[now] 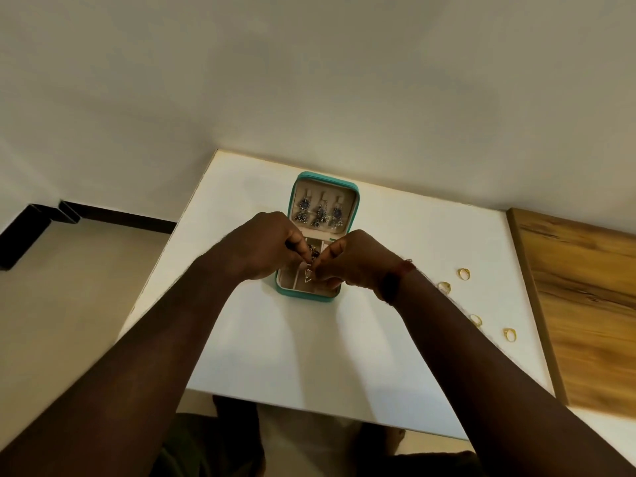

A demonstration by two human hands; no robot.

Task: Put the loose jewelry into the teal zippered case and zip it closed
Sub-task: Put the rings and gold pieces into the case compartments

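White table (378,356) fills the view, a wood board (585,304) along its right edge. At the table's far middle the teal case (311,298) lies open, lid flat out behind the tray. Three dark blue earrings (320,213) hang in a row on the lid's pad.

Both hands meet over the tray. The left hand (266,246) has its fingers curled in, tips pinching. The right hand (351,259), a band (392,280) on its wrist, brings thumb and forefinger in from the other side. Between them sits a small dark piece (312,251), clamped from both sides just above the compartments. Which compartment it is bound for I cannot tell, since the knuckles cover most of the tray. A pale triangular bit (307,277) shows lower down inside the case, too small to name.

Off to the right, well apart from the case, four gold rings (464,273) lie loose on the table, so I'd judge the job about halfway.

The risks? That piece is tiny and dangly: let one pinch go early and it swings, snags a divider or drops outside the rim. The rings sit near the right forearm, so a careless sweep could roll one off the edge. And anything proud of the tray will foul the zip when the lid comes over
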